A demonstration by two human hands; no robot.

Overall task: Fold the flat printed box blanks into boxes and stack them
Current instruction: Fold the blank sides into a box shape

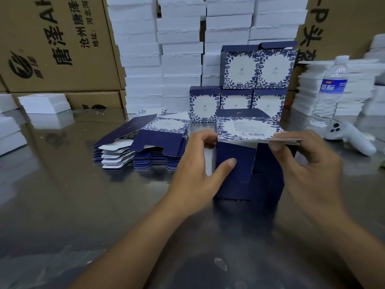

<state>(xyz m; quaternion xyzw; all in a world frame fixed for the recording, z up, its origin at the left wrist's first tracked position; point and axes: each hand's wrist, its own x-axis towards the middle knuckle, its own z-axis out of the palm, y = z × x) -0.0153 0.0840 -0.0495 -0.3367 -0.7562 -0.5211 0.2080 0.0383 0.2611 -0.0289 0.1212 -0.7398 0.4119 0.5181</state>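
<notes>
- Since both hands are on it, the half-folded box [268,184] at the near middle of the steel table [62,195] is the job in hand: one end is being closed.
- Left hand [198,163]: thumb flat on the navy flap [241,151], fingers curled over the box's top-left corner, gripping it.
- Right hand [308,163]: thumb & forefinger pinch the right edge of the printed panel [245,130], held roughly level above the flaps.
- Next move, prob.: press the navy flaps in, then tuck the panel down. Can't tell if its tab is lined up, as fingers hide it.
- Further left, the pile of flat blanks [145,151] waits.
- Behind, the finished boxes [256,80] stand in two tiers, five in view; the new one goes there.
</notes>
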